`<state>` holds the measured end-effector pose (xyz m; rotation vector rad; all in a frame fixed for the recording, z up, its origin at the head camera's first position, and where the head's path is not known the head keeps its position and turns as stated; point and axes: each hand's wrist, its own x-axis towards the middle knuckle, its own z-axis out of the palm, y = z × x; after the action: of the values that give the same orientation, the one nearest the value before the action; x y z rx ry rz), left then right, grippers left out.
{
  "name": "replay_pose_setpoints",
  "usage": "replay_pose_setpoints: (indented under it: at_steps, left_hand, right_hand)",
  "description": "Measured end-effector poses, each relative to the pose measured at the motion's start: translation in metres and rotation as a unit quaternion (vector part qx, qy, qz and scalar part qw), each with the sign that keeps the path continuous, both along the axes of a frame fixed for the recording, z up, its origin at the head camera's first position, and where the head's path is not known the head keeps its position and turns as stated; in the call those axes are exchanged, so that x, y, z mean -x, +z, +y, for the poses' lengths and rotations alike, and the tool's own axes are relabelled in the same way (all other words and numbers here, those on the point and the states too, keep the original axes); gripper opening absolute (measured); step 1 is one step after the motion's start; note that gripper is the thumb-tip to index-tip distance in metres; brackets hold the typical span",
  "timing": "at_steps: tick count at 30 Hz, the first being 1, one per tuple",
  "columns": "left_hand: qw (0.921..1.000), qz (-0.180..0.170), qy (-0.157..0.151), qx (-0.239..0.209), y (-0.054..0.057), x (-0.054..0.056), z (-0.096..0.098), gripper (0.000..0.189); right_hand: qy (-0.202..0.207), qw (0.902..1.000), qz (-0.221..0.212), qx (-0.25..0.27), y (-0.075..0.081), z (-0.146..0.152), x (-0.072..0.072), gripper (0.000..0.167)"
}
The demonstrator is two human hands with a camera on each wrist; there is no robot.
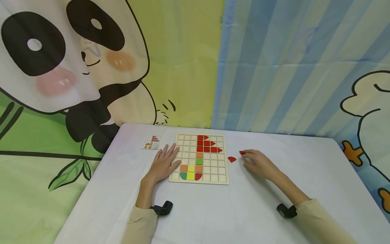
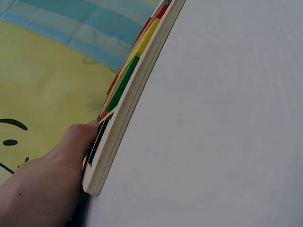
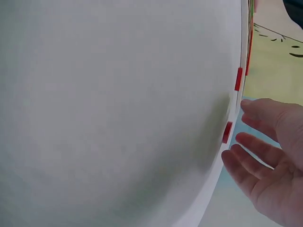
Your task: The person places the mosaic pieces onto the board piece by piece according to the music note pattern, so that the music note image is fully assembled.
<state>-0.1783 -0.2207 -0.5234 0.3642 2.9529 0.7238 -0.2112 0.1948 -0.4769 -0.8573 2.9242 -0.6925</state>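
Note:
A wooden grid board [image 1: 214, 170] lies on the table with colored tiles set in its cells. Red tiles [image 1: 204, 148] fill its upper middle; orange, green, yellow and red ones sit lower down. My left hand [image 1: 163, 164] rests with extended fingers on the board's left edge; the left wrist view shows its thumb at the rim. To the right of the board, my right hand [image 1: 259, 163] hovers with loosely bent fingers at a small red piece [image 1: 241, 153], partly hidden by the fingertips. Another red quarter-round piece [image 1: 232, 159] lies between that hand and the board.
A small pattern card [image 1: 151, 142] with a printed grid lies left of the board. Black wrist cameras [image 1: 164, 208] sit below both hands. Behind the white table [image 1: 225, 217] hangs a printed cloth [image 1: 186, 61].

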Motion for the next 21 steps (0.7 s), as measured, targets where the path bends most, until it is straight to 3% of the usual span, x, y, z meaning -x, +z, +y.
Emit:
replay_pose_setpoints:
  at_steps: [7, 14, 21]
  left_hand:
    - [1.0, -0.002, 0.003, -0.002, 0.0, -0.001, -0.001, 0.07]
    - [1.0, -0.001, 0.001, 0.001, 0.0, 0.0, 0.001, 0.07]
    - [1.0, -0.001, 0.003, 0.002, -0.001, 0.0, 0.0, 0.07]
  right_hand:
    - [0.025, 0.9994, -0.01, -0.022, 0.001, -0.001, 0.02, 0.026]
    - [0.044, 0.9987, 0.015, -0.023, 0.0, -0.001, 0.024, 0.017]
    - [0.032, 0.9983, -0.001, -0.048, 0.003, -0.006, 0.028, 0.006]
